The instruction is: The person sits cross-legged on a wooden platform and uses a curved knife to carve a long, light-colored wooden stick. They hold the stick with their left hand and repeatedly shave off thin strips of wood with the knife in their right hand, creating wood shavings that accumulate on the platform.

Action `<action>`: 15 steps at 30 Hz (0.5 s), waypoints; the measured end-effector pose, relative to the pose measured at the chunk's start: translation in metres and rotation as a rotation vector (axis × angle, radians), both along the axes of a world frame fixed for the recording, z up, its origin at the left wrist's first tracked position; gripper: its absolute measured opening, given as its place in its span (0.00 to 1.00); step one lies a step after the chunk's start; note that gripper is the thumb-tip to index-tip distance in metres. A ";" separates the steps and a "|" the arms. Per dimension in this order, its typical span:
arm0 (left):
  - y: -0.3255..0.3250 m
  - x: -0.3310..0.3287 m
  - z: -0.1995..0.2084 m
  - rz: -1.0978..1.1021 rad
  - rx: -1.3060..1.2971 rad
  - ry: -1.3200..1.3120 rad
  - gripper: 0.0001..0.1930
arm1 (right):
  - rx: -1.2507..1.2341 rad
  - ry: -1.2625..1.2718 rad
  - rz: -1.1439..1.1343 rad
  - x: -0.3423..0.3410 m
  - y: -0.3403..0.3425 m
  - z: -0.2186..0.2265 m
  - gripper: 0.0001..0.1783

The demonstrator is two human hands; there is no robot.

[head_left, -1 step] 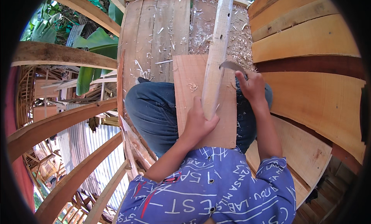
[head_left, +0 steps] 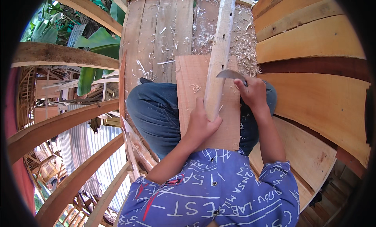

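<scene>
A long pale wooden pole (head_left: pixel 220 54) with dark holes along it slants away from me over a flat board (head_left: pixel 192 82) on my lap. My left hand (head_left: pixel 201 123) is closed round the pole's near end. In my right hand (head_left: pixel 252 92) is a curved-blade knife (head_left: pixel 231 74), its handle mostly hidden by my fingers. The blade reaches left across the pole's right side, just below a hole. A thin sliver (head_left: pixel 220 108) sticks out from the pole's right edge near my left hand, and a few curled shavings (head_left: pixel 195 88) lie on the board.
Wood shavings (head_left: pixel 244 43) are strewn over the plank floor (head_left: pixel 147 35). Wooden rails (head_left: pixel 66 129) run along my left, with banana leaves (head_left: pixel 100 45) and corrugated metal sheets (head_left: pixel 94 156) beyond. A plank wall (head_left: pixel 313 94) rises at the right, beside my bent legs (head_left: pixel 152 113).
My right hand and the knife have moved slightly toward me and to the left, bringing the blade lower along the pole. My left hand and the pole stay in place.
</scene>
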State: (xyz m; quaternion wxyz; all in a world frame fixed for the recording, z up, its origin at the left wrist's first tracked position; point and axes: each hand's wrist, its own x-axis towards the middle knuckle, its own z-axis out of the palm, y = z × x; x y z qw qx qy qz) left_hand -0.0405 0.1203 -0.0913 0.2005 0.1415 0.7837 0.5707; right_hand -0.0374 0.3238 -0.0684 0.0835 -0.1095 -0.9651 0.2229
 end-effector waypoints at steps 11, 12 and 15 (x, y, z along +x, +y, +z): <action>0.011 0.001 0.008 0.005 -0.114 0.010 0.24 | 0.147 -0.013 0.096 0.002 0.024 -0.034 0.39; 0.011 0.001 0.007 -0.003 -0.135 0.024 0.24 | 0.159 -0.006 0.086 0.001 0.026 -0.035 0.39; 0.010 0.002 0.007 -0.018 -0.215 -0.032 0.24 | 0.178 -0.012 0.069 -0.003 0.031 -0.036 0.41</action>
